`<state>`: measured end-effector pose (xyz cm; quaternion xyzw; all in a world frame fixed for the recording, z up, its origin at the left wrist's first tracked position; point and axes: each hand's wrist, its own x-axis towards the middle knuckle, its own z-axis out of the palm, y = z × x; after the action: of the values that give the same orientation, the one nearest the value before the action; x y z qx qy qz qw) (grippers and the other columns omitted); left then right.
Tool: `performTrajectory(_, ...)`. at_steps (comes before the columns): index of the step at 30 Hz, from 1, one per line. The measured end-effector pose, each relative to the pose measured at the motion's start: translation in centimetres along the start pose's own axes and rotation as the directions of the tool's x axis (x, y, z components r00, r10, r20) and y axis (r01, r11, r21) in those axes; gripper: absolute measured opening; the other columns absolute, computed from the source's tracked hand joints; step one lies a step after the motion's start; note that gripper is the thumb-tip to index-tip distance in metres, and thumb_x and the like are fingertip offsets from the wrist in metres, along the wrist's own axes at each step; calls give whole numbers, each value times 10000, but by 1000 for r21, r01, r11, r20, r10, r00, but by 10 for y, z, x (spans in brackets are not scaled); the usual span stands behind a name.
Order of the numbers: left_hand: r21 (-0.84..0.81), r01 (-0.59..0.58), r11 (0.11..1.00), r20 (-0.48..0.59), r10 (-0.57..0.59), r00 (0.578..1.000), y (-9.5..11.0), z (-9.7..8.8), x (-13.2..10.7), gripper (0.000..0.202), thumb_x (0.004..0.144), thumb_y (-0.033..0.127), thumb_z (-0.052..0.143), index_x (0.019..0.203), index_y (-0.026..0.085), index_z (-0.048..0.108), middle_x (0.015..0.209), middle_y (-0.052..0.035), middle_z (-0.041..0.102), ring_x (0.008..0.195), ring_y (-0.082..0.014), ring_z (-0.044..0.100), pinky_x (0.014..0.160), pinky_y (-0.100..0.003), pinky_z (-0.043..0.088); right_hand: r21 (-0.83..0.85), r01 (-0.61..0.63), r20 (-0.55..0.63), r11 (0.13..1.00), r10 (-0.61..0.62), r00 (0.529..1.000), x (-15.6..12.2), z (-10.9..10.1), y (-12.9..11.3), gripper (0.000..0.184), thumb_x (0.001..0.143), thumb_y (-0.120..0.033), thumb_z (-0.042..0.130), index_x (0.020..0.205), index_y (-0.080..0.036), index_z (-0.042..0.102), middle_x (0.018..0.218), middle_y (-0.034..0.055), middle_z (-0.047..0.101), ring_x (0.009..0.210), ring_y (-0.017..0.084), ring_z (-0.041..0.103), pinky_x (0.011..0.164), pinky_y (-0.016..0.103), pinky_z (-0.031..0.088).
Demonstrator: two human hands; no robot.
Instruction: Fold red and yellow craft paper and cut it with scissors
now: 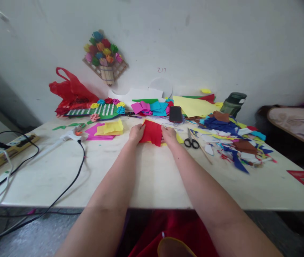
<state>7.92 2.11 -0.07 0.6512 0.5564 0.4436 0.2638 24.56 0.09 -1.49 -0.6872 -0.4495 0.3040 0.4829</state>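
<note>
Paper square [151,132] in red sits mid-frame, equally near both: left hand [136,133] and right hand [168,135] each pinch one side edge.

We see a plain white plastered wall [221,43] with small grey marks on it. Before it stands a long table with a pale, worn top [261,185]. A flat panel of wooden sticks with coloured paper flowers [105,59] hangs tilted on the wall. At the lower left we see a grey speckled floor [34,232]. At the far right is a bed with a pinkish patterned cover [298,123]. The light is soft and even.
</note>
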Motion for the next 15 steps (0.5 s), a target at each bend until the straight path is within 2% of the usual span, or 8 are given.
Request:
performTrajectory(3,0,8,1000,50,-8,999,0,-2,0,297,758,329,553,504,201,470,523,-30,522,747,-204,557,650,-239,385,-4,-61,25,998,61,998,2,-3,-7,319,742,-474,556,729,-165,634,442,19,522,435,197,580,471,314,471)
performTrajectory(8,73,15,997,77,-21,997,-2,-2,2,294,791,355,492,541,199,492,572,-51,571,737,-212,578,630,-253,398,-94,-74,75,993,81,994,13,-4,-23,146,622,-275,692,626,-160,603,419,18,527,419,194,571,438,300,460)
performTrajectory(10,11,56,998,80,-57,995,-4,-1,3,276,783,363,505,564,196,514,581,-55,586,726,-209,583,613,-250,402,-144,-37,90,989,50,995,17,-1,-25,111,604,-216,689,601,-158,594,442,19,544,411,181,559,439,293,449)
performTrajectory(12,-105,126,987,88,-117,989,-6,0,4,242,759,363,542,590,192,544,574,-50,595,712,-205,588,595,-243,407,-180,46,85,983,-31,996,21,2,-22,92,609,-197,675,588,-161,593,474,12,558,428,162,555,464,278,441)
performTrajectory(15,-307,260,916,139,-227,964,-8,-1,5,191,720,343,596,610,188,579,534,-32,588,693,-199,594,568,-231,411,-210,160,44,964,-154,987,24,6,-11,111,633,-238,653,570,-172,591,493,-10,549,507,141,557,516,245,426)
